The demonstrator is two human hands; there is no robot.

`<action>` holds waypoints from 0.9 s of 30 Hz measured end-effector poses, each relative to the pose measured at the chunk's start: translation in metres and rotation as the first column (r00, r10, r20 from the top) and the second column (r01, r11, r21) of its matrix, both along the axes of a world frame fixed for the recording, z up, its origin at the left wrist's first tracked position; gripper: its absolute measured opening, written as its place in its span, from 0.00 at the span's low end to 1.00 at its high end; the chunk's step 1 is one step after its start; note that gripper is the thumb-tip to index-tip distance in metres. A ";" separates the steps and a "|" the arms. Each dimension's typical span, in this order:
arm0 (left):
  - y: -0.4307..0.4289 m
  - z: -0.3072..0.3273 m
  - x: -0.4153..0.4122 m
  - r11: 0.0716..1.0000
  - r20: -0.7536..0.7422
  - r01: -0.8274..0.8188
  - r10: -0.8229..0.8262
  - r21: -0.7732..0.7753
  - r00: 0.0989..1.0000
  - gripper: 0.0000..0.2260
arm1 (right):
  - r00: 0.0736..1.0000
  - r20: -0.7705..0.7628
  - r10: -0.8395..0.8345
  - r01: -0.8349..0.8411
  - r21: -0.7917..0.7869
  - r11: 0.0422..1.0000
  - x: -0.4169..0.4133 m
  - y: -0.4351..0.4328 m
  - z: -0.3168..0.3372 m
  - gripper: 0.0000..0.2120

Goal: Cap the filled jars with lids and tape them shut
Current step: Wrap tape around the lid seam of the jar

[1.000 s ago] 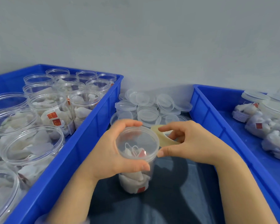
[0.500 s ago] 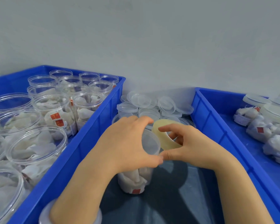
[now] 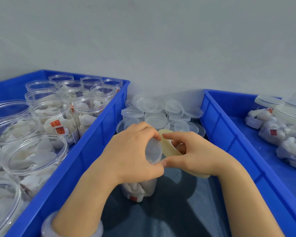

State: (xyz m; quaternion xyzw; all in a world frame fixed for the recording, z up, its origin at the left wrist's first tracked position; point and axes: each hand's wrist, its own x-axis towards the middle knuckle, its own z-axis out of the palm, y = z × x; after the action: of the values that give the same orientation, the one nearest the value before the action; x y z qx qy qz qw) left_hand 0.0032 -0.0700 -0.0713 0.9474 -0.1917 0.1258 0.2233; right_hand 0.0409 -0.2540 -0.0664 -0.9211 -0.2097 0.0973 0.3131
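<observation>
A clear jar [image 3: 140,189] filled with white sachets stands on the dark surface between two blue crates, its clear lid [image 3: 153,151] on top. My left hand [image 3: 133,153] wraps over the lid and upper jar, covering most of it. My right hand [image 3: 193,153] holds a pale yellow roll of tape [image 3: 167,145] right against the lid's right edge, fingers through the roll's core and thumb at the lid rim. Loose clear lids [image 3: 156,118] lie heaped just behind the hands.
The left blue crate [image 3: 96,134] holds several open filled jars [image 3: 58,117]. In the right blue crate [image 3: 229,139] lie capped jars [image 3: 280,127] on their sides. A grey wall stands behind. A pale bangle [image 3: 50,226] sits on my left wrist.
My left hand shifted from gripping the jar's side to covering its lid. My right hand brought the tape roll up against the lid edge.
</observation>
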 end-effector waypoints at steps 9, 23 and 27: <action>0.004 0.014 0.004 0.996 -0.201 0.077 -0.086 -0.052 0.976 0.22 | 0.999 -0.037 -0.039 0.041 0.052 0.998 0.004 0.003 -0.004 0.46; -0.003 0.010 -0.001 0.996 -0.196 0.051 -0.063 -0.067 0.979 0.17 | 0.991 -0.105 0.078 -0.033 0.379 0.925 -0.010 -0.003 -0.023 0.19; -0.004 0.007 0.000 0.997 -0.161 0.050 -0.059 -0.060 0.985 0.15 | 1.000 0.004 0.017 -0.017 0.490 0.871 -0.026 -0.001 -0.042 0.13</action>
State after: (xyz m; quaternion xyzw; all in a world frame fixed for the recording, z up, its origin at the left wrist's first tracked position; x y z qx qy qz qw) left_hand 0.0032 -0.0740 -0.0641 0.9423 -0.1951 0.0472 0.2678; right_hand 0.0151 -0.2554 -0.1088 -0.8098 -0.2355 0.0441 0.5355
